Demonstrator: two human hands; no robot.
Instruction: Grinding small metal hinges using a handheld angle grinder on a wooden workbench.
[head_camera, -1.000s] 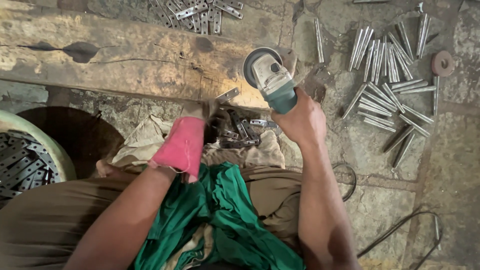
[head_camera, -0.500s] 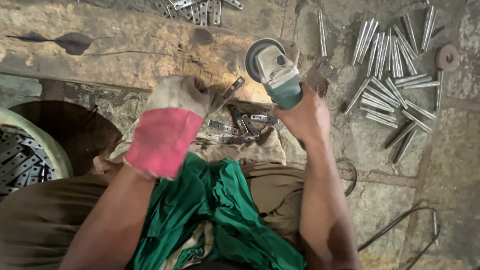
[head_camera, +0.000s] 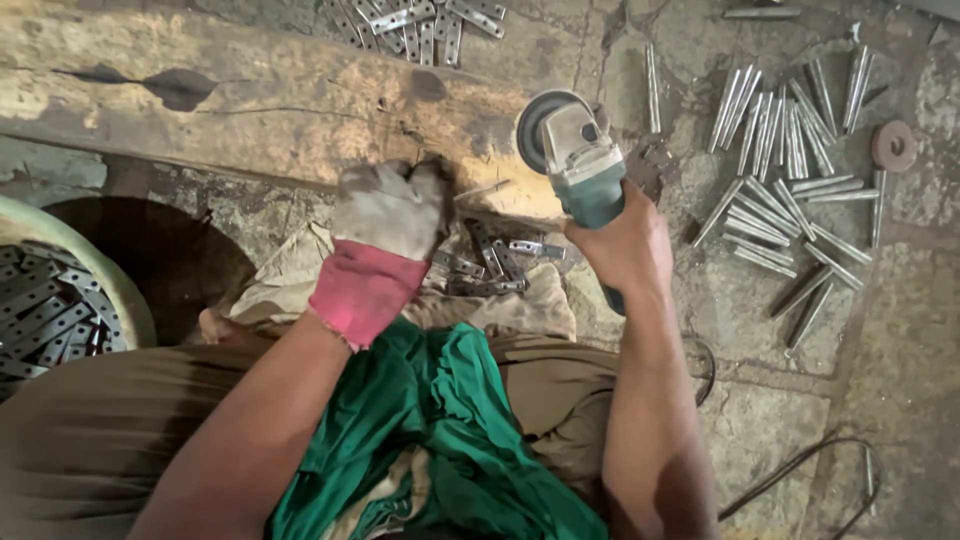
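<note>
1. Landmark: the wood beam (head_camera: 250, 100) lying across the top of the view; every place below is given from it.
2. Right hand (head_camera: 620, 245), bare, is wrapped tight around the grinder (head_camera: 575, 160) body. It sits just off the beam's right end, disc up and tilted toward the beam edge. Judgement: the hold keeps the wheel ready at the work edge.
3. Left hand (head_camera: 385, 215), in a dirty glove with a pink cuff, is fisted at the beam's near edge. A thin metal strip (head_camera: 480, 190) pokes out beside the fist, toward the disc; whether the fist actually clamps it cannot be told. Judgement: the beam serves as a rest for the piece.
4. Flat plates (head_camera: 490, 265) lie on a cloth (head_camera: 520, 300) just below the beam, between the 2 hands, close to the glove for picking.
5. Rods (head_camera: 780, 170) are spread on the stone floor right of the beam, well apart from the grinder. A basin (head_camera: 60, 300) of more plates sits below the beam's left part.
6. Versus 0.5 s ago: the glove has moved up from the cloth to the beam edge. The grinder has barely shifted. At 1.0 s ago the glove was lower, down at the cloth.
</note>
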